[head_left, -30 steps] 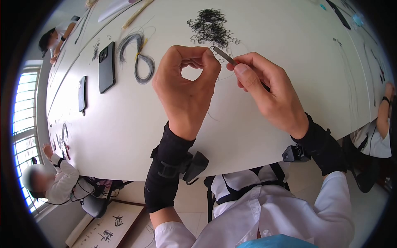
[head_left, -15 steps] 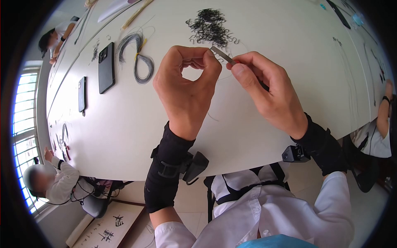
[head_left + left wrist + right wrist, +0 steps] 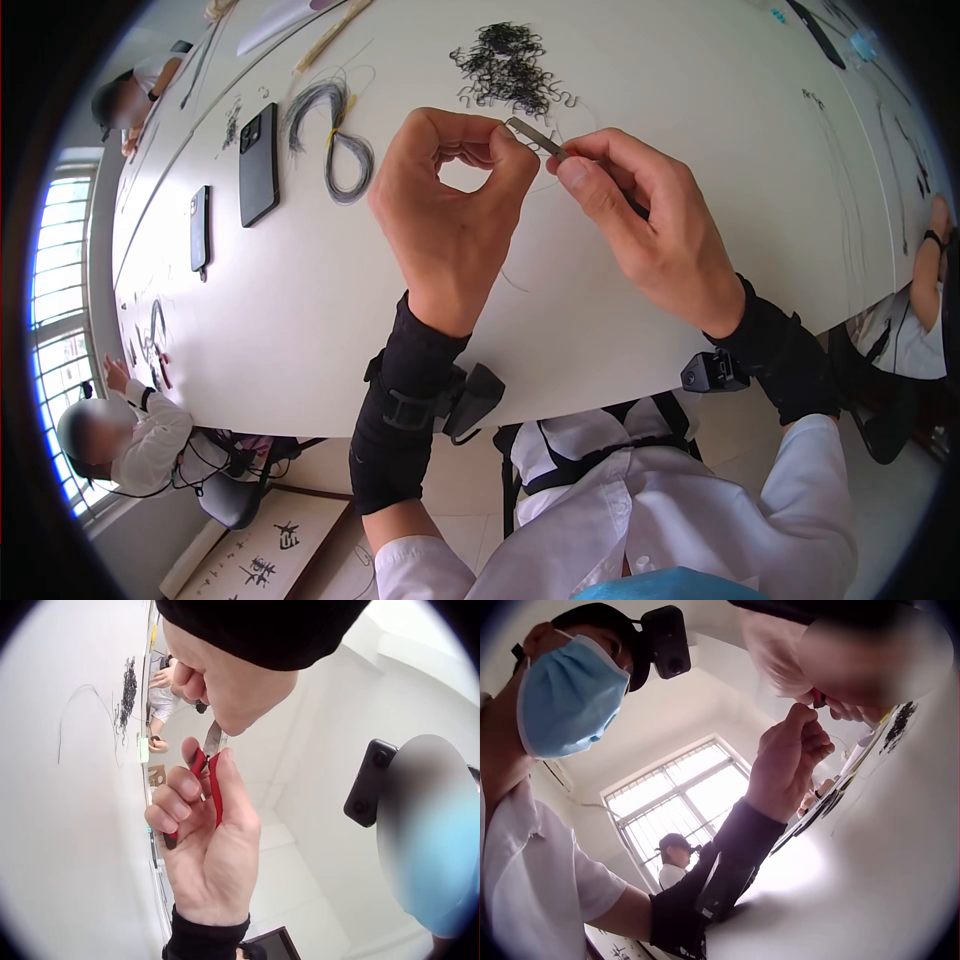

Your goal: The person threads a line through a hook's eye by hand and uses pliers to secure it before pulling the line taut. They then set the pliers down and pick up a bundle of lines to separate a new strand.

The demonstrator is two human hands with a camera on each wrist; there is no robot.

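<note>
My left hand (image 3: 448,225) pinches thumb and index fingertips together over what seems a small wire piece, mostly hidden. In my right hand (image 3: 665,225) is a pair of pliers; their grey metal nose (image 3: 533,136) points up-left, its tip at the left fingertips. The left wrist view shows red handles (image 3: 217,795) between the right thumb and curled fingers, with the left hand (image 3: 238,686) above. The right wrist view shows the left hand (image 3: 784,769) with thumb and index together. Beyond the hands lies a pile of small black curved hooks (image 3: 508,62).
A tied bundle of grey wire (image 3: 345,165) and two phones, one large (image 3: 259,165) and one small (image 3: 200,228), lie to the left on the white table (image 3: 300,340). Thin wire strands lie near the hands. Other people sit at the far left and right.
The pliers' nose has tilted slightly flatter, its tip dipping a little beside the left fingertips. Both hands stay nearly in place with their grips unchanged.
</note>
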